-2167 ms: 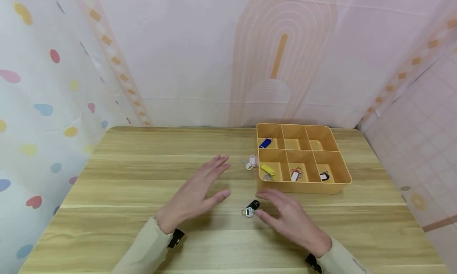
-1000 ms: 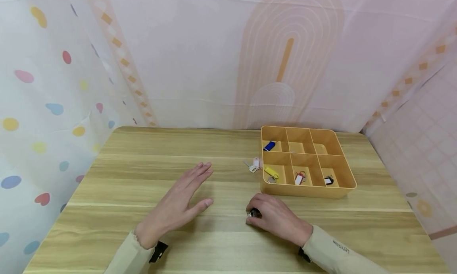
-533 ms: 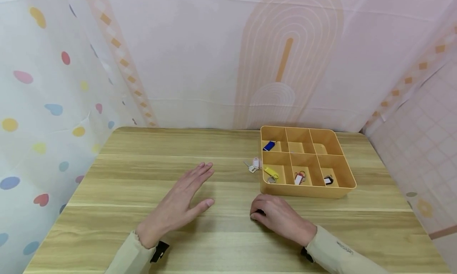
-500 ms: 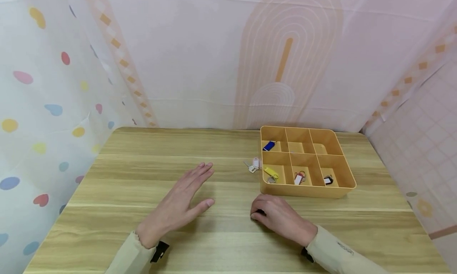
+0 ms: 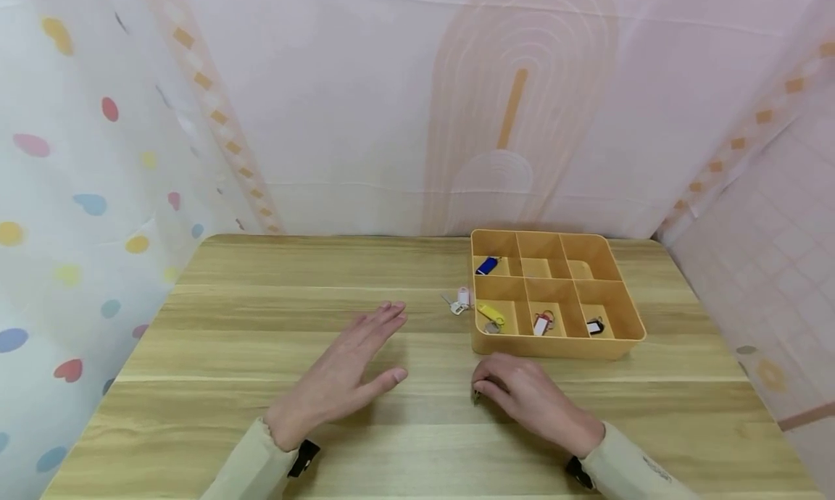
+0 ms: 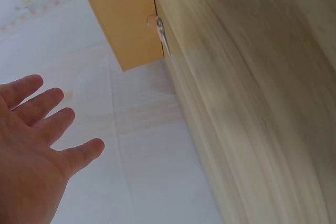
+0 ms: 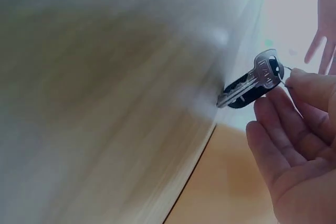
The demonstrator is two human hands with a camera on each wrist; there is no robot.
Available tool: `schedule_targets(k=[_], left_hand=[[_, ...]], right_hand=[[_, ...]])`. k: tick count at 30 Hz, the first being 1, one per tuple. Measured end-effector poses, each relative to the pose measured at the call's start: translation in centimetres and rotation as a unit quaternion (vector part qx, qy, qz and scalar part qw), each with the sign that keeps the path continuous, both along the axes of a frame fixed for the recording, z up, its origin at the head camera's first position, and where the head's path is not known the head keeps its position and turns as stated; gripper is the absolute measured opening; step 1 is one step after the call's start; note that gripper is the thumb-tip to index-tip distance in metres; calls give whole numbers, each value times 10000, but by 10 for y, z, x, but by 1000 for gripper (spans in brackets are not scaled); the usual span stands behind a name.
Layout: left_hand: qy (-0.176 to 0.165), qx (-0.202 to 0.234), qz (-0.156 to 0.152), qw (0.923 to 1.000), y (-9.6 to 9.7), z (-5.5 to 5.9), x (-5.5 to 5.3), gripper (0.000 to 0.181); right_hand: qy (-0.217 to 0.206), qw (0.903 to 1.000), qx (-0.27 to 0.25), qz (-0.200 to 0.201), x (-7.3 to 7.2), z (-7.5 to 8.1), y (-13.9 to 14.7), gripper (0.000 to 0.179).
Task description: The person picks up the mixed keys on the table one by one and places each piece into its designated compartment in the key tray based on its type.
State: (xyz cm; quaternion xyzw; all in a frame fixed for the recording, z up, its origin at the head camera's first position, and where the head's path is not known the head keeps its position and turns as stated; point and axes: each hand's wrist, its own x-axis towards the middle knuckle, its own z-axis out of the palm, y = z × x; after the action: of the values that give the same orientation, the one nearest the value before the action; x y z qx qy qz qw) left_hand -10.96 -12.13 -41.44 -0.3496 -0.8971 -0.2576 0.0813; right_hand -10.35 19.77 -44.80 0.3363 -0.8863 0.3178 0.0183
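My right hand (image 5: 531, 398) pinches a key ring between thumb and finger, just in front of the orange divided box (image 5: 554, 347). From that ring hang a silver key (image 7: 262, 73) and a black key tag (image 7: 253, 96), plain in the right wrist view and mostly covered by the fingers in the head view. Well to the left, my left hand (image 5: 342, 380) hovers over the table with its fingers spread and nothing in them. A key with a pink-and-white tag (image 5: 464, 297) lies on the table against the box's left side.
Inside the box, a blue tag (image 5: 487, 266) lies back left, a yellow tag (image 5: 491, 314) with a key front left, a red tag (image 5: 543, 323) front middle and a dark tag (image 5: 595, 327) front right. Patterned curtains (image 5: 339, 123) rise behind the wooden table (image 5: 261, 290).
The right hand came down on the key with the black tag, which lay on the table, and took it up by its ring. The left hand stays spread, with only small shifts.
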Motion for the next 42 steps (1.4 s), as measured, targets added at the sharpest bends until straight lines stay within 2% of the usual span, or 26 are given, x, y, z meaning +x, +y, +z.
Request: schedule_targets(k=[9,12,17,21,27,35,42], left_hand=[[-23,-88,-211,9997,14,-2,-4,74],[-53,-147,-301,9994,20,-3,-5,74],[-123,-342,-415,9985,28,-5,-9,74],[-148,-534,-518,9971,36,-6,-13,75],[-108,-957,-719,9927,53,-8,-18,78],[114,-1545,-934,9835,71,-17,-22,85],[94,-1670,-966,9812,85,-20,-24,87]], right_hand=[[51,9991,-406,-120,6,5,20,4],[194,9984,-497,-164,8,3,24,6],[432,9972,-542,-296,11,2,29,10],[391,9965,-552,-499,14,4,32,11],[402,9938,-643,-811,18,11,37,15],[804,9881,-826,-1022,19,16,46,23],[1104,9798,-1048,-1299,18,21,52,24]])
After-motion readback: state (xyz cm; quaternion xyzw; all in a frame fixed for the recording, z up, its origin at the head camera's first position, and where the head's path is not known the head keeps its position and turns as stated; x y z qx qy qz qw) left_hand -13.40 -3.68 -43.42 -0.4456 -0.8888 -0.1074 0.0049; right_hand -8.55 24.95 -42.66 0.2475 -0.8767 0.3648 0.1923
